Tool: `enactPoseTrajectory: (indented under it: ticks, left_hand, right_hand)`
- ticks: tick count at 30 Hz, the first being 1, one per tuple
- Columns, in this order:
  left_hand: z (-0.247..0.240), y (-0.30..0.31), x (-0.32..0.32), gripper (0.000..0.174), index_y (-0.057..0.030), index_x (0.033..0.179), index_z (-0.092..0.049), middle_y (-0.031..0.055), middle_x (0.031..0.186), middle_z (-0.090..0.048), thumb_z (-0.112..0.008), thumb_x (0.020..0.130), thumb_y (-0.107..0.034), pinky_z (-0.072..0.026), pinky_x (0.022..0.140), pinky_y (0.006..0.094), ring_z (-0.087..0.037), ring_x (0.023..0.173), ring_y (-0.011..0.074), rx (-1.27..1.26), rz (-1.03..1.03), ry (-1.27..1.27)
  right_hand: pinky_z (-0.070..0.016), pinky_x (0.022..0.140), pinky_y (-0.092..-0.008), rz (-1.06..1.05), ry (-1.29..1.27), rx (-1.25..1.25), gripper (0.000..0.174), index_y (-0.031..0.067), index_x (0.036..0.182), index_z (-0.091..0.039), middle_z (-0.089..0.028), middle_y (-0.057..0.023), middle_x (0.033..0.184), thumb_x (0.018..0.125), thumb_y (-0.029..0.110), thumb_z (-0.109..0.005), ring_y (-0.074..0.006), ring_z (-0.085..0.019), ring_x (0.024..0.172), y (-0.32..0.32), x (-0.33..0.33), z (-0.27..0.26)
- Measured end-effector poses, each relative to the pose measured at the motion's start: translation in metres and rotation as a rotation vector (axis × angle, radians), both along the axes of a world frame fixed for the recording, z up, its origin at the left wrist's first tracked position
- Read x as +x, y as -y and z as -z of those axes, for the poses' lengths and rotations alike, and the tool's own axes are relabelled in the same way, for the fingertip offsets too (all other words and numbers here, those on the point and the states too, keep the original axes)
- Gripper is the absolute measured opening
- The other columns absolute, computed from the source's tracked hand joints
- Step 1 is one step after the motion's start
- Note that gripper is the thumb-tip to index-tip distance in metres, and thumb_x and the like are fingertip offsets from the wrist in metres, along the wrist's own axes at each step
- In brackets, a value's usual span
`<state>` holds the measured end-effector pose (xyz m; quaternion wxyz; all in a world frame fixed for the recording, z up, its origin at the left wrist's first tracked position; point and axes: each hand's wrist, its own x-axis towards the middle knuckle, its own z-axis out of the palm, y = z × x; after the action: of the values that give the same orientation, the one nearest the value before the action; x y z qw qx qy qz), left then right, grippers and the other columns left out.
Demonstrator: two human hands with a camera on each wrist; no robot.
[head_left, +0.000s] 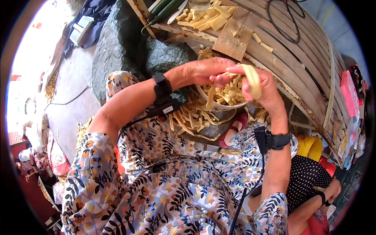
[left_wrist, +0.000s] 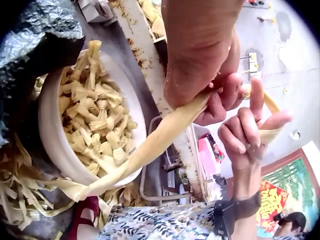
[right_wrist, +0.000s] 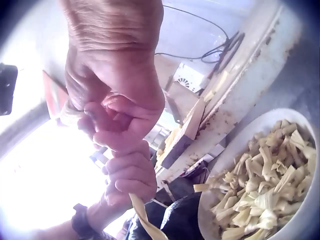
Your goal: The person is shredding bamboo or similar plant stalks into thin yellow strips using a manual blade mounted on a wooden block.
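A long, pale yellow, flat strip (head_left: 255, 84), like tofu skin, runs between the two hands. My left hand (head_left: 209, 71) grips it with curled fingers, and its long tail (left_wrist: 160, 140) hangs down past the tub. The right hand (head_left: 265, 87) holds the other end, with the strip looped over its fingers; in the left wrist view that loop (left_wrist: 270, 134) passes round the right thumb and forefinger. Both hands meet close together above a white tub (left_wrist: 52, 125) holding many knotted strips (right_wrist: 265, 185). Inside the curled fingers the strip is partly hidden.
Loose strips (head_left: 192, 117) lie beside the tub near a red shoe (head_left: 235, 131). A slatted wooden table (head_left: 290, 51) carries a board (head_left: 239, 33), cut yellow pieces (head_left: 213, 17) and a black cable (head_left: 293, 35). Dark green sacking (head_left: 117, 51) stands left; another person's arm (head_left: 309, 203) shows at lower right.
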<state>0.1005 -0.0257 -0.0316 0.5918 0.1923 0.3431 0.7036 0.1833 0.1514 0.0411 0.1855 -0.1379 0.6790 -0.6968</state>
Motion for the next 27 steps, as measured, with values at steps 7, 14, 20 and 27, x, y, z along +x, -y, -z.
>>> enactPoseTrajectory:
  ticks: [7, 14, 20, 27]
  left_hand:
    - [0.017, -0.011, 0.031, 0.054, -0.0025, 0.111, -0.047, 0.003, 0.079, -0.052, -0.06, 0.078, -0.043, -0.0331, 0.044, 0.012, -0.045, 0.057, 0.0035, 0.114, 0.182, 0.161]
    - [0.015, -0.017, 0.029, 0.032, 0.0, 0.102, -0.055, 0.0028, 0.075, -0.055, -0.056, 0.085, -0.027, -0.0386, 0.046, 0.0153, -0.047, 0.056, 0.0048, -0.251, -0.292, 0.124]
    - [-0.005, -0.011, 0.025, 0.019, 0.0035, 0.091, -0.059, 0.0028, 0.074, -0.059, -0.052, 0.088, -0.014, -0.0451, 0.05, 0.0184, -0.053, 0.055, 0.0053, -0.392, -0.698, -0.517]
    - [-0.01, -0.006, 0.033, 0.028, 0.0037, 0.091, -0.051, 0.0075, 0.061, -0.056, -0.054, 0.086, -0.023, -0.0437, 0.047, 0.0249, -0.052, 0.051, 0.0097, -0.461, -0.625, -1.118]
  right_hand:
    - [-0.0433, 0.055, -0.0205, 0.211, -0.186, 0.377, 0.032, 0.0044, 0.103, -0.062, -0.061, -0.0018, 0.061, 0.073, 0.016, -0.068, -0.0045, -0.052, 0.055, 0.003, 0.0, 0.025]
    - [-0.0433, 0.062, -0.027, 0.377, -0.478, 0.49, 0.033, 0.0067, 0.099, -0.063, -0.059, -0.0067, 0.083, 0.07, 0.019, -0.069, -0.0174, -0.056, 0.07, 0.01, -0.006, 0.041]
    - [-0.0441, 0.055, -0.0285, 0.517, -0.242, 0.595, 0.015, 0.0039, 0.085, -0.066, -0.062, -0.0096, 0.069, 0.072, 0.011, -0.064, -0.0222, -0.058, 0.058, 0.012, -0.012, 0.059]
    - [-0.0439, 0.055, -0.0256, 0.398, -0.022, 0.505, 0.011, 0.0021, 0.082, -0.065, -0.061, -0.0059, 0.062, 0.073, 0.004, -0.061, -0.0119, -0.054, 0.054, 0.008, -0.018, 0.074]
